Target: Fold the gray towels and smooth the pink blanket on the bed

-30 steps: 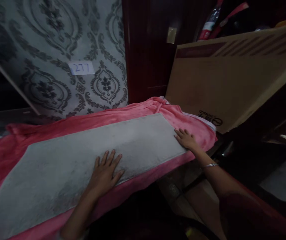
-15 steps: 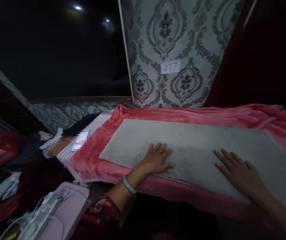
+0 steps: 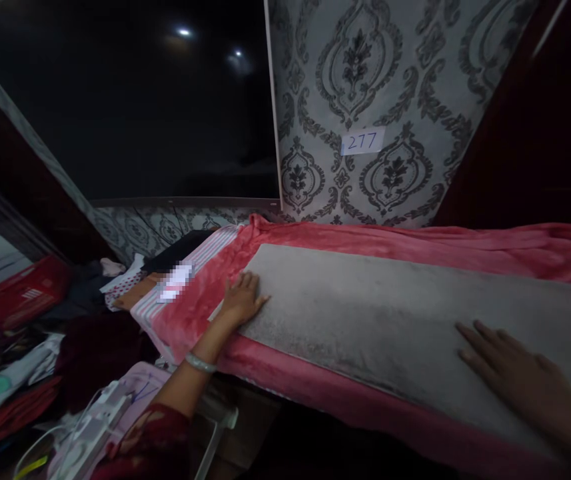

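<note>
A long grey, flat fabric piece (image 3: 345, 307) with darker smudges lies spread on a pink-red plush blanket (image 3: 310, 233). My left hand (image 3: 242, 298) rests flat on its left end, fingers open at the edge, with a pale bangle at the wrist. Farther right, my right hand (image 3: 510, 367) lies palm down over the grey fabric, fingers spread. Neither hand grips anything. The far right end of the fabric runs close to the picture's border.
Behind the blanket stands a large dark screen (image 3: 140, 107) beside patterned wallpaper with a paper label (image 3: 363, 141) reading 277. Lower left, a power strip (image 3: 92, 427) with cables sits on a pink stool (image 3: 145, 383). Clothes and a red basket (image 3: 25, 290) are at the left.
The view has swung left, away from the cardboard box. My left hand has slid leftward to the fabric's left end. My right hand has left the fabric's right edge and lies farther in.
</note>
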Tool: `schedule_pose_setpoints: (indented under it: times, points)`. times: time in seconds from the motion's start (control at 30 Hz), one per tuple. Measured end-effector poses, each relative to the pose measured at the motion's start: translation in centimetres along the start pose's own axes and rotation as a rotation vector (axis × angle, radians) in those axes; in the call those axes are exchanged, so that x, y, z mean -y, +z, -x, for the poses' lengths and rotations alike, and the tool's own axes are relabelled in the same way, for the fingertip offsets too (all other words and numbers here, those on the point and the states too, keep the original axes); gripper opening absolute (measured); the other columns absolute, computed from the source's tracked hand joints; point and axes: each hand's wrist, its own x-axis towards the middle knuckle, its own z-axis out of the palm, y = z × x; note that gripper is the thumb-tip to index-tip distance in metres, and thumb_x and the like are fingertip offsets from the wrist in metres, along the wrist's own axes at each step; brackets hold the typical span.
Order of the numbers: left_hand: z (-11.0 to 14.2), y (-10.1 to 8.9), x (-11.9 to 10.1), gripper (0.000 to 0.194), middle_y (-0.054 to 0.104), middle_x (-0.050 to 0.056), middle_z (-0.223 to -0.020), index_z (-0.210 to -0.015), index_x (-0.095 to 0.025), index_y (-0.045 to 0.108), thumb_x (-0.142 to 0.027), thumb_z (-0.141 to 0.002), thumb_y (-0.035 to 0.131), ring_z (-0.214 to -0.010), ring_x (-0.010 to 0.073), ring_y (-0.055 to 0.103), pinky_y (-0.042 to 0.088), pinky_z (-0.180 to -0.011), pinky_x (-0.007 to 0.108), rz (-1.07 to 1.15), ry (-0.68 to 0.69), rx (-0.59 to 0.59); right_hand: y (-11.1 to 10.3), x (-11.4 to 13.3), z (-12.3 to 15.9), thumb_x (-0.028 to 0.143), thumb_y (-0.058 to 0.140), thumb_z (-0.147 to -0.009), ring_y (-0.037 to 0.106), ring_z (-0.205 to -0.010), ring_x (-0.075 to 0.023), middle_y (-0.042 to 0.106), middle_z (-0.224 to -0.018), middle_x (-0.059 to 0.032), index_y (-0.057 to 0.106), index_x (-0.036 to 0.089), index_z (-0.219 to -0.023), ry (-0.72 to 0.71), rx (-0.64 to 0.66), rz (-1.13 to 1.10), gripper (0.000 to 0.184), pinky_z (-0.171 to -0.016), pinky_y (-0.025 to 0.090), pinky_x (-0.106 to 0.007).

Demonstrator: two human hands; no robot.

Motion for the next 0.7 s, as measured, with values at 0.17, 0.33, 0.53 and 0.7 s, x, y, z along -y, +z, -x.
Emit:
schedule_pose_setpoints:
  times: [0.17, 0.33, 0.53, 0.7]
  points:
    - [-7.1, -2.2, -4.4, 0.071, 0.016, 0.014, -0.165, -0.156, -0.018, 0.025, -0.055, -0.096, 0.033, -0.153, 0.0271, 0.013, 0.011, -0.122, 0.055, 0.094, 0.129, 0.086, -1.9, 5.7, -5.0, 0.061, 0.028, -0.091, 0.036, -0.142, -0.0339, 0.04, -0.155, -0.0085, 0.048, 0.029, -0.147, -0.051, 0.192, 0.042, 0.068, -0.109, 0.036, -0.063]
    - [-12.4, -2.4, -4.9, 0.064, 0.018, 0.011, -0.165, -0.156, -0.02, 0.026, -0.048, -0.098, 0.027, -0.152, 0.027, 0.015, 0.01, -0.121, 0.058, 0.112, 0.066, 0.043, -3.1, 14.8, -9.9, 0.047, 0.036, -0.096, 0.027, -0.147, -0.0306, 0.026, -0.161, -0.0098, 0.036, 0.025, -0.154, -0.207, 0.324, 0.019, 0.062, -0.114, 0.032, -0.056]
    - [-14.1, 0.9, -3.7, 0.064, 0.019, 0.004, -0.165, -0.155, -0.029, 0.028, -0.054, -0.097, 0.021, -0.152, 0.0283, 0.015, 0.016, -0.119, 0.061, 0.095, 0.051, -0.008, -2.5, 24.7, -14.5, 0.046, 0.043, -0.098, 0.015, -0.15, -0.0302, 0.015, -0.164, -0.0113, 0.025, 0.023, -0.158, -0.309, 0.426, -0.112, 0.067, -0.118, 0.021, -0.055]
    - [-15.3, 1.1, -3.5, 0.064, 0.02, 0.004, -0.165, -0.155, -0.03, 0.029, -0.055, -0.097, 0.023, -0.151, 0.0298, 0.018, 0.021, -0.118, 0.062, 0.057, 0.05, -0.027, -0.2, 27.9, -17.9, 0.057, 0.04, -0.099, 0.016, -0.15, -0.0314, 0.016, -0.164, -0.0112, 0.028, 0.023, -0.157, -0.366, 0.378, -0.213, 0.068, -0.118, 0.016, -0.057]
